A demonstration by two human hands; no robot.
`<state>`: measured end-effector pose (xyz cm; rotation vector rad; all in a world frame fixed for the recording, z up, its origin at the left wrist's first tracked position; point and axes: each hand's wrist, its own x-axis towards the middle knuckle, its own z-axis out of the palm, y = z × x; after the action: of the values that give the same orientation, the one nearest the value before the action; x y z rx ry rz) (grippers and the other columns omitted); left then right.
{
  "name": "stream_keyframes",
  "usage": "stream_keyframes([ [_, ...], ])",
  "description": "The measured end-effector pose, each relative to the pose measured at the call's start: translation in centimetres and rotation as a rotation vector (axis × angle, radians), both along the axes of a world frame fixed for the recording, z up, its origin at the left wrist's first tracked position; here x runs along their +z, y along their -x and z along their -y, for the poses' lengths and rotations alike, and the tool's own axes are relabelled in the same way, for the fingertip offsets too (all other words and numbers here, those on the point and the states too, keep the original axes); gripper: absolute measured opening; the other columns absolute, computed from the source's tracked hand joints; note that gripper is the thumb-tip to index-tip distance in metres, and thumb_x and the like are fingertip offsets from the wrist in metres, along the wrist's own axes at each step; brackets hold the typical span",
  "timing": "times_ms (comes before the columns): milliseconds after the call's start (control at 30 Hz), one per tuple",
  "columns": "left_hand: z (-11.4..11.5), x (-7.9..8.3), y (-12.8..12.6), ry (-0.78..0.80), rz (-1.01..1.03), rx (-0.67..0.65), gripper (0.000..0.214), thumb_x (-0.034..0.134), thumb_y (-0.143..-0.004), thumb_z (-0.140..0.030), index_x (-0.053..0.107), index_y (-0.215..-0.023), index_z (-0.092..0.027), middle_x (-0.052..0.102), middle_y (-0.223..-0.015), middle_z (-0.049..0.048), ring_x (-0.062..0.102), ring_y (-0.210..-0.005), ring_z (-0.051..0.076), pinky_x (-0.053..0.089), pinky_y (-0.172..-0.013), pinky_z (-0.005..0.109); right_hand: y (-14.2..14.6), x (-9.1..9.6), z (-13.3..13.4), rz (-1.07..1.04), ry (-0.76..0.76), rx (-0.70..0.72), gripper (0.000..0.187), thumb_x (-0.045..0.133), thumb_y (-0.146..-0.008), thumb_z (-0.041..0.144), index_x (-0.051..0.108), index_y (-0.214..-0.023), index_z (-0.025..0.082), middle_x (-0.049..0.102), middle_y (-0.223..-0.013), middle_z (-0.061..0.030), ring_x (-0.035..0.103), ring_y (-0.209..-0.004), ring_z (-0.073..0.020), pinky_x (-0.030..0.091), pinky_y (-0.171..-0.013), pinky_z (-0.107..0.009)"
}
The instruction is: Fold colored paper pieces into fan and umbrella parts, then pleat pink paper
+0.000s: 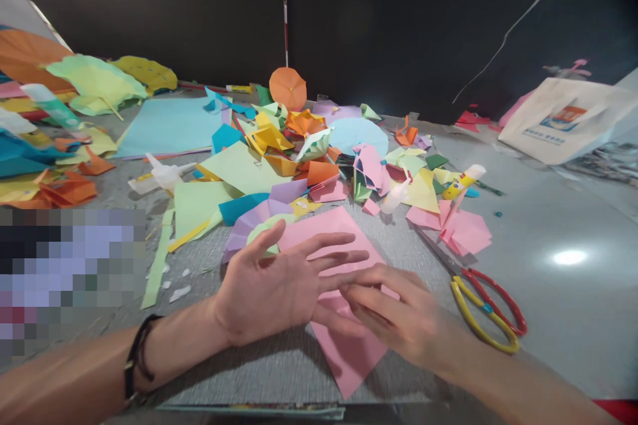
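A pink paper sheet (343, 352) lies on the grey table in front of me, turned like a diamond. My left hand (279, 285) rests flat on it with fingers stretched out and spread. My right hand (399, 312) lies beside it on the sheet's right part, its fingers extended and touching the fingertips of my left hand. Neither hand grips anything. A dark cord bracelet (137, 362) circles my left wrist.
Red-and-yellow scissors (486, 309) lie just right of my right hand. A heap of coloured paper scraps (299, 153), glue bottles (162, 176) and a glue stick (461, 182) fills the table behind. A white bag (563, 119) sits far right. Paper umbrellas (94, 83) lie far left.
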<state>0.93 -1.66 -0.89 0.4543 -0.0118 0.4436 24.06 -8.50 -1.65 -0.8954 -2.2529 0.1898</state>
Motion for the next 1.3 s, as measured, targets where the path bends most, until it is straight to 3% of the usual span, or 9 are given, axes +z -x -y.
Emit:
stream_keyframes([
  [167, 0.0, 0.1, -0.1, -0.001, 0.002, -0.003, 0.074, 0.044, -0.098, -0.064, 0.049, -0.149, -0.011, 0.030, -0.167, 0.0240, 0.014, -0.158, 0.048, 0.042, -0.107, 0.070, -0.2, -0.4, 0.1, -0.009, -0.008, 0.005, 0.021, 0.058, -0.106, 0.014, 0.066, -0.125, 0.016, 0.069, -0.111, -0.0090, 0.068, -0.104, -0.0197, 0.056, -0.087, -0.033],
  [400, 0.1, 0.3, 0.0, 0.007, -0.010, -0.002, 0.075, 0.044, -0.097, -0.065, 0.048, -0.149, -0.011, 0.029, -0.168, 0.0241, 0.013, -0.158, 0.048, 0.040, -0.109, 0.069, -0.3, -0.1, 0.1, 0.007, -0.021, 0.037, 0.019, 0.055, -0.106, 0.010, 0.067, -0.120, 0.015, 0.069, -0.106, -0.0110, 0.069, -0.098, -0.0217, 0.056, -0.080, -0.033],
  [600, 0.1, 0.3, 0.0, -0.003, 0.004, -0.006, 0.075, 0.043, -0.098, -0.065, 0.048, -0.150, -0.011, 0.029, -0.168, 0.0247, 0.013, -0.158, 0.047, 0.040, -0.109, 0.068, -0.2, -0.3, 0.1, 0.010, -0.056, 0.009, 0.023, 0.057, -0.106, 0.011, 0.065, -0.127, 0.015, 0.070, -0.109, -0.0102, 0.068, -0.103, -0.0213, 0.057, -0.086, -0.034],
  [767, 0.0, 0.3, 0.0, 0.000, 0.008, -0.001, 0.077, 0.041, -0.098, -0.066, 0.047, -0.150, -0.009, 0.029, -0.168, 0.0258, 0.015, -0.158, 0.047, 0.040, -0.110, 0.068, 0.0, 0.3, 0.2, 0.018, -0.032, 0.040, 0.021, 0.048, -0.109, 0.014, 0.066, -0.120, 0.015, 0.069, -0.106, -0.0101, 0.069, -0.099, -0.0209, 0.058, -0.082, -0.033],
  [967, 0.1, 0.4, 0.1, -0.007, 0.005, -0.009, 0.075, 0.041, -0.098, -0.065, 0.049, -0.150, -0.011, 0.032, -0.167, 0.0235, 0.015, -0.158, 0.047, 0.038, -0.111, 0.069, -0.1, 0.2, 0.3, 0.034, -0.064, -0.007, 0.022, 0.053, -0.108, 0.013, 0.064, -0.126, 0.015, 0.070, -0.108, -0.0102, 0.068, -0.103, -0.0209, 0.058, -0.087, -0.034],
  [1133, 0.1, 0.2, 0.0, -0.001, 0.014, -0.002, 0.077, 0.040, -0.099, -0.065, 0.047, -0.151, -0.009, 0.031, -0.167, 0.0245, 0.015, -0.159, 0.046, 0.035, -0.112, 0.070, 0.2, 0.5, 0.0, -0.020, -0.028, 0.042, 0.017, 0.051, -0.109, 0.017, 0.067, -0.116, 0.015, 0.070, -0.103, -0.0096, 0.068, -0.097, -0.0201, 0.058, -0.082, -0.033],
  [1300, -0.2, -0.1, 0.0, -0.033, 0.029, 0.039, 0.078, 0.036, -0.101, -0.064, 0.046, -0.153, -0.006, 0.033, -0.167, 0.0249, 0.014, -0.160, 0.043, 0.032, -0.116, 0.066, 0.3, 1.1, -0.3, -0.201, -0.025, -0.073, 0.016, 0.062, -0.101, 0.007, 0.067, -0.111, 0.018, 0.069, -0.095, -0.0061, 0.067, -0.081, -0.0156, 0.056, -0.067, -0.027],
])
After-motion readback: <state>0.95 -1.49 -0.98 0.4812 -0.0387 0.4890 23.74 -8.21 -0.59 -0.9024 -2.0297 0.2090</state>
